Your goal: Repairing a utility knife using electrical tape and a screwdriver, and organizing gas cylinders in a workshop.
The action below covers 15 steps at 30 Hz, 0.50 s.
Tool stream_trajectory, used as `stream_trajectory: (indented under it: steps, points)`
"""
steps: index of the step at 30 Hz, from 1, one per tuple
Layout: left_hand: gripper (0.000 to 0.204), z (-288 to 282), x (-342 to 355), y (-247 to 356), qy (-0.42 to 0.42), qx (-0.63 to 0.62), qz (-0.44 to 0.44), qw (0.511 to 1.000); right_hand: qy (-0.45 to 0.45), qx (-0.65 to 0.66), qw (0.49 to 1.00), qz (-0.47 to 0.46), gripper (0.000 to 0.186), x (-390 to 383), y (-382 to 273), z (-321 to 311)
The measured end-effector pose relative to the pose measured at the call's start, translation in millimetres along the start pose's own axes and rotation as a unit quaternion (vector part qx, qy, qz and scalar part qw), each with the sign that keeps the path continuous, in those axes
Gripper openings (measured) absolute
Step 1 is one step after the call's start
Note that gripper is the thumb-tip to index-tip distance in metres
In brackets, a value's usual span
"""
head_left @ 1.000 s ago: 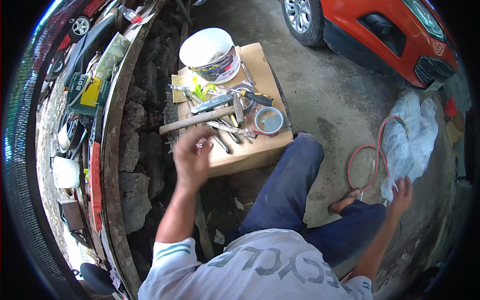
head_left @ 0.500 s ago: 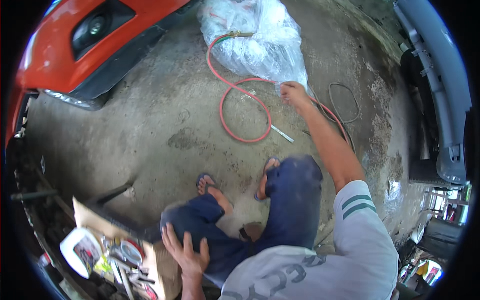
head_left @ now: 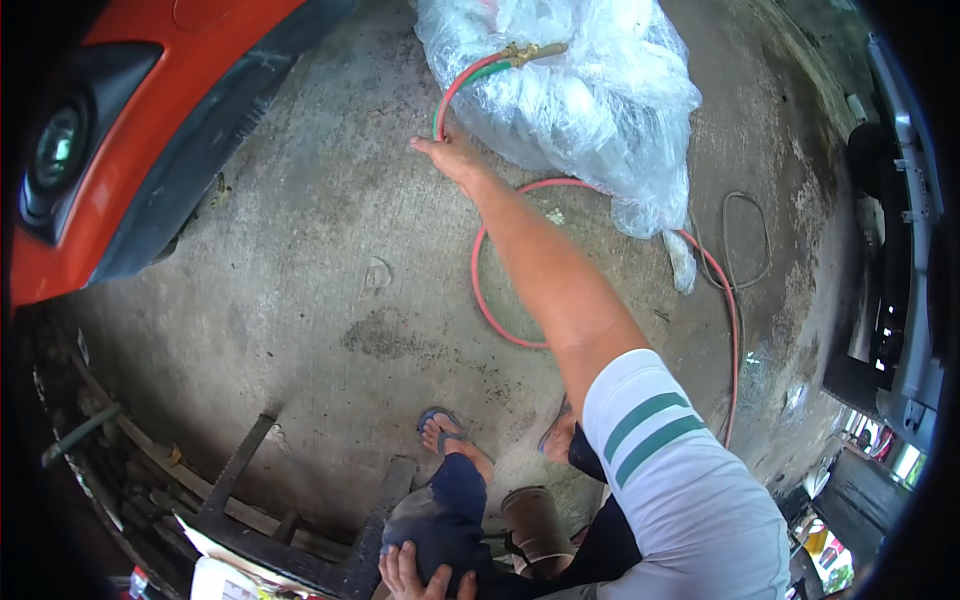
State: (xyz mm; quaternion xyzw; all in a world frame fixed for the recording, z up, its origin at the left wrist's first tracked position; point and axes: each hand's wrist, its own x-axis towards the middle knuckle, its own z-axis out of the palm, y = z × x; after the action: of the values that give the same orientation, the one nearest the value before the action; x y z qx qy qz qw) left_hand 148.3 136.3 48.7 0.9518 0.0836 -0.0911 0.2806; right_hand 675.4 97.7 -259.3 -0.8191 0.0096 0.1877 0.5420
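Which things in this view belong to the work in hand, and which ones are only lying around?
Seemingly in the work:
- red hose, at the right hand
- green hose, running alongside
- brass fitting, at the hoses' end

Seemingly just there:
- crumpled clear plastic sheeting
- thin looped cable
- orange car

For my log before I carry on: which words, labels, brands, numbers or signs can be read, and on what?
None can be read here.
Red hose, by the right hand: no legible marking.
Clear plastic sheeting: no legible marking.
White sleeve: green stripes, no lettering visible.
Colourful items at lower right: too small and blurred to tell.
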Motion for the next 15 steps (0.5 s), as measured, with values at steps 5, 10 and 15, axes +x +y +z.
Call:
stream_trajectory:
  steps: [5, 10, 15]
  points:
    - [0.056, -29.7, -0.8, 9.1, -0.058, 0.022, -0.038, 0.997, -0.067, 0.231, 0.968, 0.075, 0.030, -34.5, -82.0, -31.2]
    - [0.045, -46.8, 18.8, 34.1, -0.191, 0.024, -0.064, 0.979, 0.120, 0.308, 0.939, 0.096, 0.023, -51.9, -157.6, -218.4]
    - [0.043, -46.7, 26.0, 41.7, -0.201, -0.001, -0.066, 0.977, 0.092, 0.372, 0.923, 0.021, 0.023, -174.4, -309.8, -396.2]
